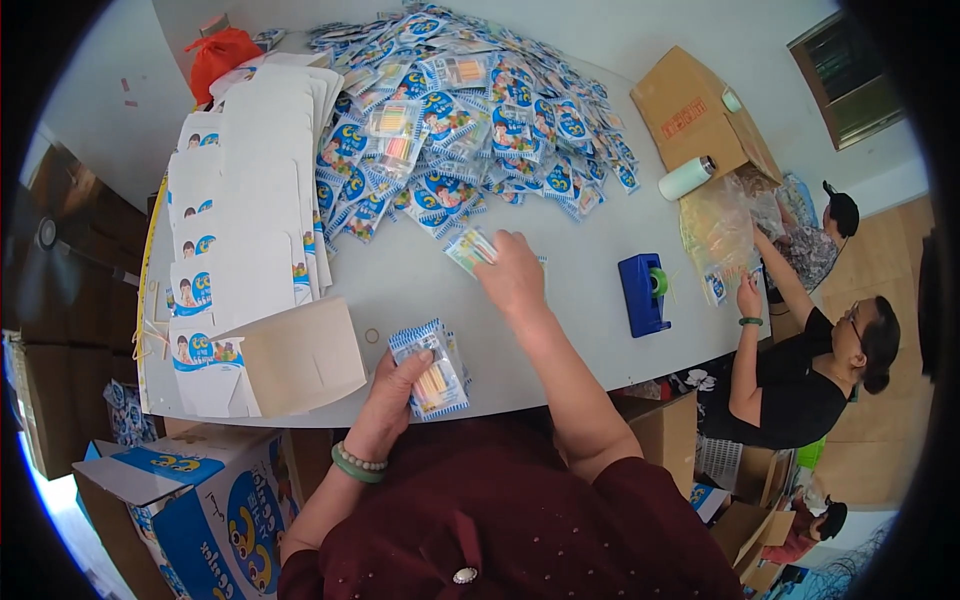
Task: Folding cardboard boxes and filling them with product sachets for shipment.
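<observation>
The small packets (440, 385) in the left hand (383, 405) are on the near side of the heap (520, 120), their long axis running roughly toward it, the far end angled slightly left. Blue-and-white striped ends frame a clear middle showing pale yellow and orange sticks. The thumb lies across them, clamping them against the fingers. At the heap's near edge, the right hand (515, 278) holds another packet (464, 250) between thumb and fingers, its free end pointing left. White cartons (262, 170) stand left of the heap; right of it are a cardboard box (690, 115), a pale bottle (686, 178) and, nearer, a blue tape dispenser (638, 300).
</observation>
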A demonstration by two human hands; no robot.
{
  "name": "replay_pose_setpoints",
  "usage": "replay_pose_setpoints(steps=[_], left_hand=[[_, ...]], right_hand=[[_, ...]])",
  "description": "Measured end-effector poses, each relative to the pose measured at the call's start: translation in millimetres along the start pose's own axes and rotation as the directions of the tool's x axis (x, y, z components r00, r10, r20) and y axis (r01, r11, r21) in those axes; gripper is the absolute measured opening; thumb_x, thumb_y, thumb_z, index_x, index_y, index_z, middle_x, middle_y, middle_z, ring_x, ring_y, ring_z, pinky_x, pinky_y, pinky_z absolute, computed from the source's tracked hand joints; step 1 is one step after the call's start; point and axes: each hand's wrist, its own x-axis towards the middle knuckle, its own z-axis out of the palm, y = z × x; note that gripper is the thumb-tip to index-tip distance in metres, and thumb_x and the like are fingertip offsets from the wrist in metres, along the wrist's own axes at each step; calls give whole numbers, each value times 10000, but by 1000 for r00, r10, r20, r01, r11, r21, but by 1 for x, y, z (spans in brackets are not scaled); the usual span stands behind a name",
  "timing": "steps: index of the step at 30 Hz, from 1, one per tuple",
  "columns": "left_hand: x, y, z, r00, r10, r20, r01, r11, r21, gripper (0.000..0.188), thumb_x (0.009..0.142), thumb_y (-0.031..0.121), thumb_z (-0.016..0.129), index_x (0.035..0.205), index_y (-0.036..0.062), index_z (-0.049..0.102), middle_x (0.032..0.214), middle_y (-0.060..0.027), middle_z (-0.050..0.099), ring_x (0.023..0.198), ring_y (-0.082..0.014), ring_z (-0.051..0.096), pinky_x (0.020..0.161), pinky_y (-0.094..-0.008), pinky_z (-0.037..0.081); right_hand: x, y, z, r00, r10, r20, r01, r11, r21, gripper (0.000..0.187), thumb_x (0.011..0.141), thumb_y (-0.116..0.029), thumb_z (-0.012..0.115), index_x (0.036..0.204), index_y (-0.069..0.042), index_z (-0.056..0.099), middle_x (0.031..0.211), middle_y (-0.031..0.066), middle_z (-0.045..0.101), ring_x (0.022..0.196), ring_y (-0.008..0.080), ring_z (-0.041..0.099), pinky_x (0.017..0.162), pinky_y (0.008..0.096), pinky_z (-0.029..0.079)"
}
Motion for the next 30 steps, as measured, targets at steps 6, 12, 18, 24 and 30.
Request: replay_pose_setpoints(steps=[6,12,18,24,30], left_hand=[[-1,3,6,1000,-14,-23,13,999,-38,360,863,185,633,1163,32,504,1026,-69,630,890,-166,642,804,-331,544],[5,1,13,994,35,-100,-39,999,-38,327,873,158,626,1144,27,500,1015,-64,626,875,-161,639,787,-327,546],[5,-1,26,982,47,-183,-47,999,3,314,889,158,610,1161,38,507,1033,-73,630,885,-170,643,788,-343,556],[4,-4,33,959,145,-242,-139,989,43,304,869,127,636,1119,14,506,1005,-80,628,865,-172,639,748,-319,546],[10,-14,28,927,248,-282,-211,965,156,336,891,194,619,1134,15,470,1002,-89,614,867,-156,615,740,-311,523]], right_hand=[[-26,46,-13,940,240,-242,-215,969,123,466,649,-283,723,999,-17,569,948,161,581,936,350,583,840,421,472],[-18,43,-25,894,448,-21,-448,889,-97,537,600,-296,783,999,-6,572,1069,218,583,994,353,591,830,426,486],[-29,43,-23,962,218,163,-233,969,85,519,646,-232,762,1039,5,520,1019,166,622,899,328,634,818,421,499],[-83,35,-56,910,-119,398,-381,142,914,504,736,-85,665,1186,5,458,1022,90,609,907,199,617,819,364,503],[-121,-1,-12,871,-211,444,-402,214,890,516,811,-57,602,1278,-20,385,1133,73,544,1028,160,532,909,319,442]])
